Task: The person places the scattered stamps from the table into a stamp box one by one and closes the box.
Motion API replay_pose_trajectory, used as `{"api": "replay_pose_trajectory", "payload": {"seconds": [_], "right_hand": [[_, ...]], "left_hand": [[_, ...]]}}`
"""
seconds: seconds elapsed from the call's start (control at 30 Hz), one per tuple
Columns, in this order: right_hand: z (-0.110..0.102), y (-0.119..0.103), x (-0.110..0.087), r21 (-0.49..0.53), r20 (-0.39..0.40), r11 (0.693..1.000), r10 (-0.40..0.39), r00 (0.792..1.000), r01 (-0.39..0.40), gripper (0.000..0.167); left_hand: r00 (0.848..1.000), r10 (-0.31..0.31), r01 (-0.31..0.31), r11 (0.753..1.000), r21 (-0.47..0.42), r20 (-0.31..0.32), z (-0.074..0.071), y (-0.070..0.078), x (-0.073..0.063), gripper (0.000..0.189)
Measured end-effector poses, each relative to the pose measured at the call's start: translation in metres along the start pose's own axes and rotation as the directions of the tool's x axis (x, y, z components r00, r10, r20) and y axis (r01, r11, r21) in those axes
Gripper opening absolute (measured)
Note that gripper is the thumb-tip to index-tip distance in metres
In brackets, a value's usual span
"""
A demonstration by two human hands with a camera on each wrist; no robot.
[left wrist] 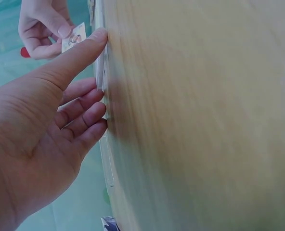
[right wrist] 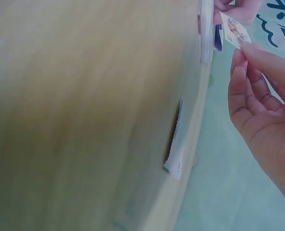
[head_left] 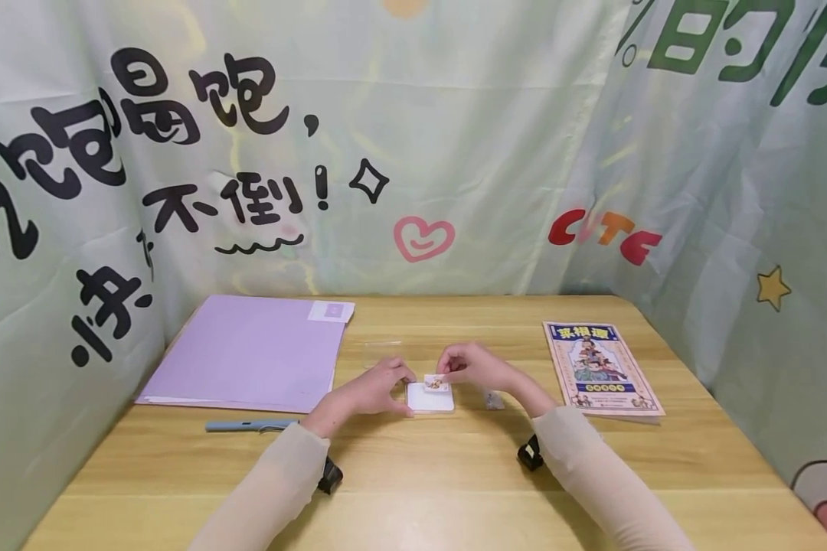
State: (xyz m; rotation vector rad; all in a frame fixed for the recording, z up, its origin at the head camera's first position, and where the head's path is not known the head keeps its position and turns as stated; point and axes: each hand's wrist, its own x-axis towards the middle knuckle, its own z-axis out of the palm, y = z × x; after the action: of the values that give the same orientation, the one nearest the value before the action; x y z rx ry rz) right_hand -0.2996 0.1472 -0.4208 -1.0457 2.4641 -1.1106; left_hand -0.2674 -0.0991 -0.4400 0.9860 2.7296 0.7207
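A flat white rectangular case [head_left: 420, 402] lies on the wooden table at the middle of the head view. My left hand [head_left: 374, 389] holds its left side, thumb at the near edge and fingers at the far edge. Between the thumb and fingertips of my right hand [head_left: 480, 367] is a small card with a coloured picture [head_left: 437, 384], pinched by its edge. In the right wrist view the picture card [right wrist: 235, 31] stands tilted, close over the white case [right wrist: 206, 36]. The thumb of my left hand [left wrist: 46, 115] hides part of the card in the left wrist view.
Behind my left hand lies a clear plastic piece [head_left: 382, 352]. A small packet [head_left: 494, 400] is under my right wrist. To the left are a purple folder [head_left: 241, 352] and a blue pen [head_left: 248, 425]; a colourful booklet [head_left: 603, 371] lies to the right.
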Motion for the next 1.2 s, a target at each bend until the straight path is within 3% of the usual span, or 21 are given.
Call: {"api": "replay_pose_trajectory", "payload": {"seconds": [0.73,1.2], "right_hand": [[0.014,-0.013,0.009,0.003,0.047,0.999,-0.048,0.998,0.048,0.004],[0.020,-0.012,0.011,-0.033,0.016,0.999,-0.013,1.000,0.013,0.004]], "left_hand": [[0.999,-0.040,0.040,0.998,-0.037,0.010,0.000,0.004,-0.001,0.053],[0.999,-0.038,0.038,0.999,-0.014,0.014,0.000,0.003,-0.001,0.053]]}}
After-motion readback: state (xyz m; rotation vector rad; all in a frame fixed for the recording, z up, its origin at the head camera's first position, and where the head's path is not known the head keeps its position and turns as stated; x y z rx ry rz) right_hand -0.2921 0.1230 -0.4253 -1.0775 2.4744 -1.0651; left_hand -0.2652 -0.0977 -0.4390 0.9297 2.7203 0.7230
